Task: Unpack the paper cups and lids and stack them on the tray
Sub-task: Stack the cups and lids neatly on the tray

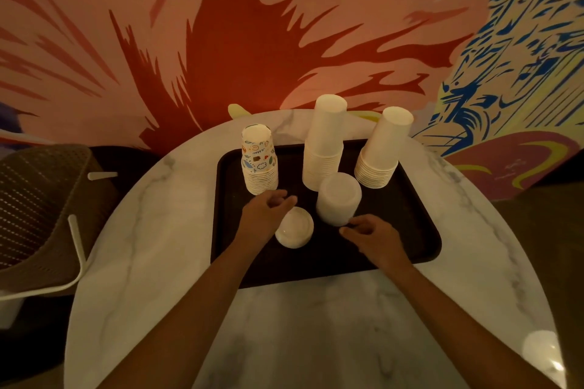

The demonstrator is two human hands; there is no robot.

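Three cup stacks: all upside down on the dark tray [420, 249], along its far side.
Printed cups [259, 159]: far left corner of the tray, colourful doodles on the upper cups.
Plain cups, middle [324, 144]: tallest stack, white, at the far edge.
Plain cups, right [380, 148]: white, leaning a little to the right, near the far right corner.
Tall lid stack [338, 199]: white, just in front of the middle cups.
Short lid stack [294, 227]: low and white, on the tray between the two hands.
Left hand [264, 215]: over the tray, touching the short lid stack's left side; fingers loosely curled, grip released, holding nothing.
Right hand [374, 238]: over the tray, fingertips at the base of the tall lid stack; fingers bent, whether the grip pinches anything I cannot tell.
Worktop [142, 262]: round, white marble, carrying the tray.
Chair [38, 215]: woven, left of the worktop.
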